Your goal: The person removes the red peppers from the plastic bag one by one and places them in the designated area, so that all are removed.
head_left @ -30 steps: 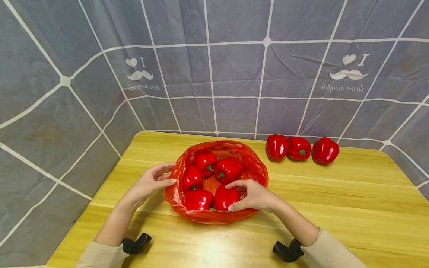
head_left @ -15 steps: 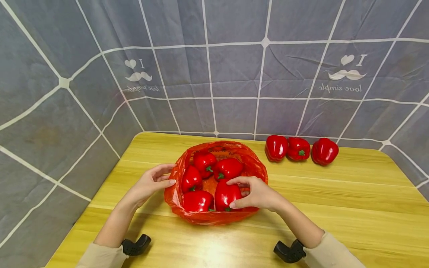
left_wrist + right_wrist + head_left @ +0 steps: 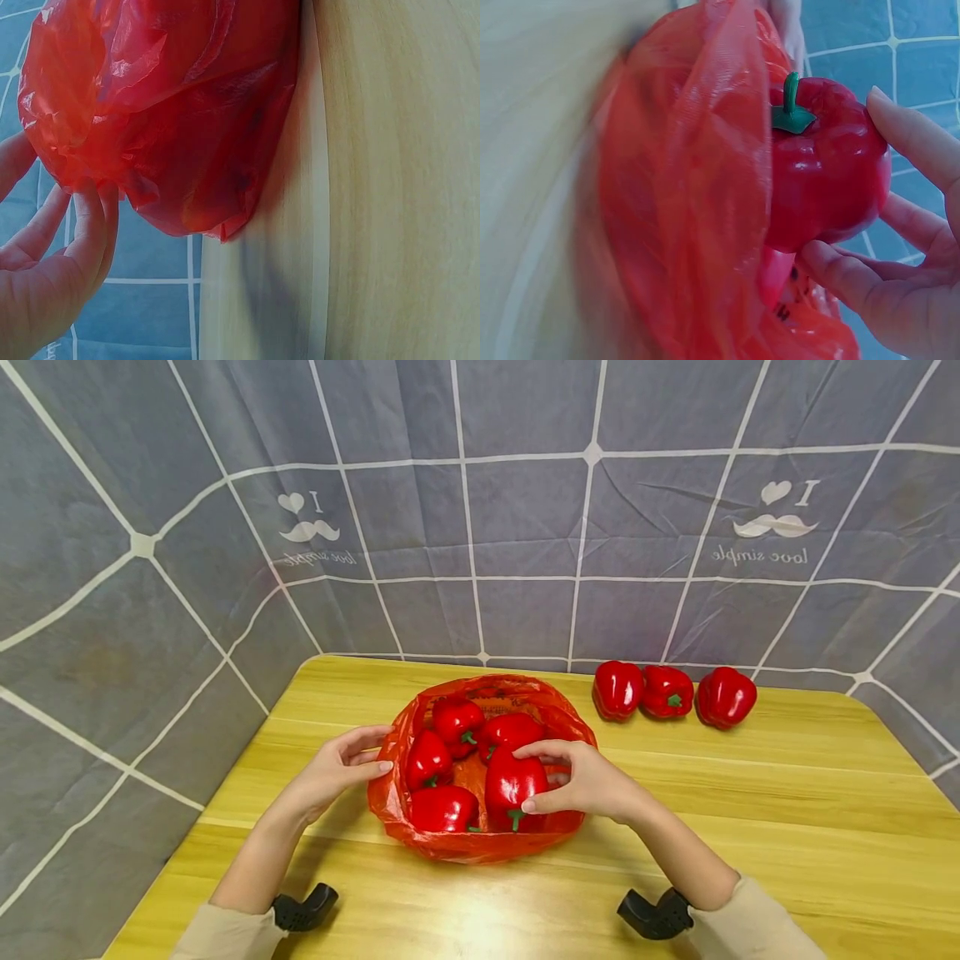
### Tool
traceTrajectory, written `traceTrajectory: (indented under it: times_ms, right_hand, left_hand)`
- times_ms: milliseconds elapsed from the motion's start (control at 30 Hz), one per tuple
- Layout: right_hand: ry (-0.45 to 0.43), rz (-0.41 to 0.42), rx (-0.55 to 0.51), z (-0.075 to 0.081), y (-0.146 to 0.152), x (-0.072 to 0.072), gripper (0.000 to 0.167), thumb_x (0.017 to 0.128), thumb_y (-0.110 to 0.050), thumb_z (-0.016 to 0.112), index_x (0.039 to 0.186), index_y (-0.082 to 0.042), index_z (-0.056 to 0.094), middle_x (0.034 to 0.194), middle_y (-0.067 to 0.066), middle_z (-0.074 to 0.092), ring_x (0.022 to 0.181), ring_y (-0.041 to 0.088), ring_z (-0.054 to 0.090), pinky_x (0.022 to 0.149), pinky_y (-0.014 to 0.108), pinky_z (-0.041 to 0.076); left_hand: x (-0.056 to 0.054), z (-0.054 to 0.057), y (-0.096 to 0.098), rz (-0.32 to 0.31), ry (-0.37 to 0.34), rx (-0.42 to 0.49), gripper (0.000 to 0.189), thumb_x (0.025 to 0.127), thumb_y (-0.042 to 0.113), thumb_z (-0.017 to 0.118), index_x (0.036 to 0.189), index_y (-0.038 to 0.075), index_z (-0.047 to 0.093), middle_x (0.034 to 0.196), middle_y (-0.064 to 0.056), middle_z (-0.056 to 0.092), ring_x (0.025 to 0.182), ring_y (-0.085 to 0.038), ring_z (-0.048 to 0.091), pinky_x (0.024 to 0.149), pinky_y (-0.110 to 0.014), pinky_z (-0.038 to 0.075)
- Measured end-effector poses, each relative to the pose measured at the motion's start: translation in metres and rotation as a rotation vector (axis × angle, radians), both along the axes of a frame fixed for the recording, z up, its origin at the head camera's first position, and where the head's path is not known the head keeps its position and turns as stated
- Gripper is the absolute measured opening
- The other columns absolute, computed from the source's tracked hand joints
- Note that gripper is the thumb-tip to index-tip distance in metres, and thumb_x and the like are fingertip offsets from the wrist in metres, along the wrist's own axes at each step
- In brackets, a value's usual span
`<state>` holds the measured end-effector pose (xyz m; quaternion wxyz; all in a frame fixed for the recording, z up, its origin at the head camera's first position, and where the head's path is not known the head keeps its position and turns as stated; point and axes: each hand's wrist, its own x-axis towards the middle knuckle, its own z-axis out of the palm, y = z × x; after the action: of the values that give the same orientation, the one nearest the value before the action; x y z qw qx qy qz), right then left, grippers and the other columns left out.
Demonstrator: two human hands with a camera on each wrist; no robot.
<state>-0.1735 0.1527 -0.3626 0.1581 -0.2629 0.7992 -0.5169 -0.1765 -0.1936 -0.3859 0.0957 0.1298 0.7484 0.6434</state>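
Observation:
A red plastic bag (image 3: 480,850) stands wide-mouthed on the table, holding several red bell peppers with green stems. My right hand (image 3: 592,783) grips one bell pepper (image 3: 512,781) between thumb and fingers, over the bag's near right part. In the right wrist view that pepper (image 3: 825,172) shows its stem, and the bag's wall (image 3: 697,172) hides part of it. My left hand (image 3: 333,772) rests its loosely bent fingers against the bag's left side. The left wrist view has those fingertips touching the thin film (image 3: 172,112) near the rim.
Three more red bell peppers, a left one (image 3: 618,691), a middle one (image 3: 667,692) and a right one (image 3: 726,697), lie at the table's back right. The wooden table (image 3: 787,810) meets a grey curtain (image 3: 525,527) with white lines behind and to the left.
My right hand has lifted the bell pepper and shifted slightly right, tipping it so its stem now shows toward the front. My left hand has stayed at the bag's side.

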Motion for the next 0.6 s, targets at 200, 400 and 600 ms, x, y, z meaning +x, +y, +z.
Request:
traceTrajectory:
  times_ms: [200,400,600]
  right_hand:
    - [0.012,-0.014,-0.008,0.006,0.006,-0.001,0.055,0.074,-0.019,0.08,0.123,-0.008,0.059,0.122,0.011,0.055,0.106,0.028,0.053,0.084,0.033,0.051]
    - [0.013,-0.041,-0.006,0.011,0.013,-0.001,0.054,0.073,-0.019,0.08,0.123,-0.009,0.059,0.122,0.01,0.055,0.106,0.027,0.052,0.081,0.031,0.052]
    - [0.007,-0.059,-0.012,0.018,0.022,0.0,0.056,0.074,-0.019,0.079,0.124,-0.009,0.058,0.123,0.012,0.054,0.107,0.029,0.052,0.081,0.032,0.052]
  left_hand:
    - [-0.001,-0.001,0.0,0.007,-0.004,-0.004,0.056,0.085,0.001,0.065,0.133,-0.01,0.04,0.129,-0.027,0.046,0.101,-0.01,0.06,0.082,-0.027,0.051]
    - [0.0,0.001,0.0,0.006,-0.001,-0.007,0.056,0.085,0.002,0.064,0.133,-0.01,0.039,0.129,-0.027,0.046,0.102,-0.011,0.06,0.083,-0.026,0.05]
    - [0.001,0.002,0.0,-0.004,0.002,0.003,0.056,0.085,0.0,0.064,0.133,-0.012,0.038,0.129,-0.028,0.046,0.1,-0.009,0.06,0.083,-0.025,0.05]
